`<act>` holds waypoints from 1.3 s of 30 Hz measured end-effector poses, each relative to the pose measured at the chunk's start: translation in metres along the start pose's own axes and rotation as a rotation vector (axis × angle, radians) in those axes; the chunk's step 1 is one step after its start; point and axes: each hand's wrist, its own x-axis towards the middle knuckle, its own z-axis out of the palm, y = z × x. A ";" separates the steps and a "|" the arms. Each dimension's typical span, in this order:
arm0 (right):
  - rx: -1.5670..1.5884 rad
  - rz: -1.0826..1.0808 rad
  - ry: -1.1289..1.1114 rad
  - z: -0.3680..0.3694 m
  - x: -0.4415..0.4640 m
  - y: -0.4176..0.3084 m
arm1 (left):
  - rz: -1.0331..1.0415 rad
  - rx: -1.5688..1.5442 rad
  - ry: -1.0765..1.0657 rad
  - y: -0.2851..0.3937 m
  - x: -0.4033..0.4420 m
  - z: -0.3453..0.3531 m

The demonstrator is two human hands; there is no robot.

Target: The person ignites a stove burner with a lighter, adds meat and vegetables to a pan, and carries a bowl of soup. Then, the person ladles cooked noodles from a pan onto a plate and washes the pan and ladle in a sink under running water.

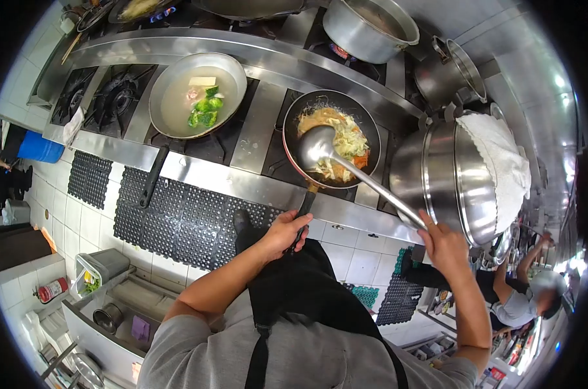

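Observation:
My left hand [287, 232] is wrapped round the black handle of a frying pan [293, 111] on the near burner. In the pan lie pale shredded vegetables [346, 133] with orange shreds. My right hand [444, 247] grips the end of a long steel ladle [372, 183]. The ladle's bowl rests over the left part of the food, its rounded back facing up. Left of this pan, a second pan [167, 97] holds cloudy liquid with broccoli [206, 109] and a pale yellow block [202, 82]. Its black handle points toward me.
A large steel pot [411, 168] with a white cloth [498, 162] on it stands close to my right hand. Behind are an aluminium pot [359, 39] over a flame and another tall pot [436, 74]. Another person [527, 298] is at the far right. Black mats [171, 211] cover the floor.

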 end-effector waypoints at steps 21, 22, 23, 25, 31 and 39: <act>-0.455 -0.201 0.120 -0.015 -0.003 0.048 | 0.042 -0.041 0.028 0.003 -0.005 0.001; -0.503 -0.190 0.128 -0.020 -0.004 0.048 | 0.040 -0.037 0.026 0.003 -0.005 0.001; -0.522 -0.182 0.128 -0.022 -0.001 0.049 | 0.041 -0.052 0.022 0.002 -0.005 0.001; -0.533 -0.188 0.148 -0.022 0.004 0.047 | 0.043 -0.066 0.011 0.001 -0.005 0.003; -0.399 -0.110 0.100 -0.041 0.005 0.027 | 0.039 -0.071 0.017 -0.008 0.000 0.006; 0.596 0.370 -0.242 -0.101 -0.022 0.017 | 0.154 0.079 0.025 -0.037 0.015 0.012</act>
